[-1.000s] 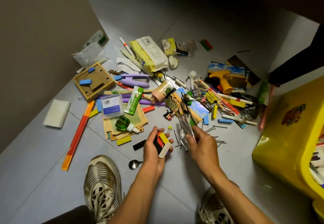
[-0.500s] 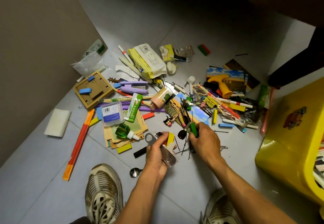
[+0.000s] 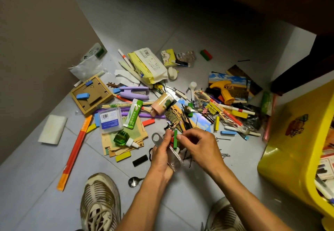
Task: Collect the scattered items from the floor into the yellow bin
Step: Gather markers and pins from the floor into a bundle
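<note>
1. Both hands meet low in the middle of the shot, above the grey tiled floor (image 3: 180,23), with one worn sneaker (image 3: 100,201) on either side, two in all.
2. The left hand (image 3: 161,155) is curled around a small bundle: a flat metal plate with a slot (image 3: 158,139), a clear plastic piece (image 3: 174,159) and a red bit tucked between them.
3. The right hand (image 3: 202,146) pinches a green block (image 3: 175,139) by its top end, thumb and forefinger closed on it, the block upright and touching the left hand's bundle.
4. The yellow bin (image 3: 282,164) sits at the right edge, well apart from the hands, with cards and pens already inside.
5. Just beyond the hands lies the scattered pile. Count along: one green glass bottle (image 3: 122,139) on brown cards, one clear box with a blue label (image 3: 110,120), one green sachet (image 3: 134,113).
6. One purple stapler (image 3: 133,92), one wooden frame (image 3: 91,96) carrying two blue blocks, one yellow wipes pack (image 3: 148,66).
7. One long orange stick (image 3: 75,154) runs down the left, beside one white sponge (image 3: 52,129).
8. Near the left wrist: one black block (image 3: 140,160), one yellow block (image 3: 123,156), and one spoon (image 3: 134,182) by the left shoe.
9. Far right of the pile, one yellow plastic gun (image 3: 223,90) rests on picture cards; loose black hairpins are too many and too fine to count.
</note>
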Demonstrator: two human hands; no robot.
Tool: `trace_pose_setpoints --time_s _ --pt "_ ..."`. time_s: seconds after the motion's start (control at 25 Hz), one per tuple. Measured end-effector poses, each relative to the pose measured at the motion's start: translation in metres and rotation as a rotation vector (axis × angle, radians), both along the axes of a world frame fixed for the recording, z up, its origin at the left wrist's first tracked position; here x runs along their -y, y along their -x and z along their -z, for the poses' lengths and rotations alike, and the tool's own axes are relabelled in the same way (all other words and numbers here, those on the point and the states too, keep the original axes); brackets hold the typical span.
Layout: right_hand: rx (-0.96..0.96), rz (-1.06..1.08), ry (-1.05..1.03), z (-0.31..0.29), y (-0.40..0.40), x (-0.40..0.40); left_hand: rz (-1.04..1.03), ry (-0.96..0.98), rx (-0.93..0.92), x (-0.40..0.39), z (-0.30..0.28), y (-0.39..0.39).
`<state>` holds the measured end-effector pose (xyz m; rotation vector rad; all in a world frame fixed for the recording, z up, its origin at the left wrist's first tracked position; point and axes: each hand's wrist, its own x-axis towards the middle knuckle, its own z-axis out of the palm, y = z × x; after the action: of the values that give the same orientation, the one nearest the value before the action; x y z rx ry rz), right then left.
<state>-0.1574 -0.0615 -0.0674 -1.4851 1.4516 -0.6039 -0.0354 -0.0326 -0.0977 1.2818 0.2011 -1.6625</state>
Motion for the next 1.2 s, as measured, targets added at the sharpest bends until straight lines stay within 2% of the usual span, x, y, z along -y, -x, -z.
trace_pose_setpoints --time_s 0.08,0.12,0.2,0.24,0.28,0.36,0.4,0.48,0.52,0.56,0.68,0.76,1.0,1.2 --pt "-0.088 -0.155 0.093 0.006 -0.006 0.006 0.025 0.0 0.016 0.002 -0.002 -0.001" --pt "-0.089 -0.167 0.088 0.011 -0.007 0.009 0.019 -0.012 0.033 0.003 -0.001 -0.002" --pt "-0.11 -0.003 0.004 0.026 -0.001 0.022 -0.009 -0.04 0.08 0.006 0.0 -0.007" --pt "-0.233 0.1 -0.04 0.035 0.003 0.03 -0.016 -0.057 0.104 0.007 0.001 -0.01" --pt "-0.434 0.117 -0.094 0.046 0.006 0.038 -0.017 -0.072 0.125 0.006 0.003 -0.013" --pt "-0.763 -0.003 -0.161 0.059 0.001 0.049 -0.014 -0.096 0.149 0.005 0.006 -0.018" --pt "-0.854 -0.047 -0.145 0.064 -0.004 0.05 -0.015 -0.106 0.154 0.003 0.006 -0.021" --pt "-0.913 -0.024 -0.081 0.071 -0.01 0.052 -0.015 -0.116 0.162 0.0 0.007 -0.025" --pt "-0.864 0.028 -0.084 0.073 -0.008 0.053 -0.016 -0.122 0.166 -0.001 0.007 -0.025" --pt "-0.733 0.096 -0.114 0.074 -0.003 0.054 -0.022 -0.133 0.169 -0.002 0.007 -0.026" --pt "-0.098 0.244 -0.334 0.075 0.017 0.054 -0.03 -0.166 0.186 -0.003 0.007 -0.026" --pt "0.14 0.277 -0.397 0.073 0.028 0.05 -0.036 -0.154 0.18 -0.003 0.004 -0.025" --pt "0.32 0.38 -0.472 0.065 0.048 0.024 -0.046 -0.093 0.162 -0.006 -0.016 -0.031" --pt "0.469 0.479 -0.439 0.026 0.057 0.013 -0.055 -0.048 0.157 -0.008 -0.05 -0.026"
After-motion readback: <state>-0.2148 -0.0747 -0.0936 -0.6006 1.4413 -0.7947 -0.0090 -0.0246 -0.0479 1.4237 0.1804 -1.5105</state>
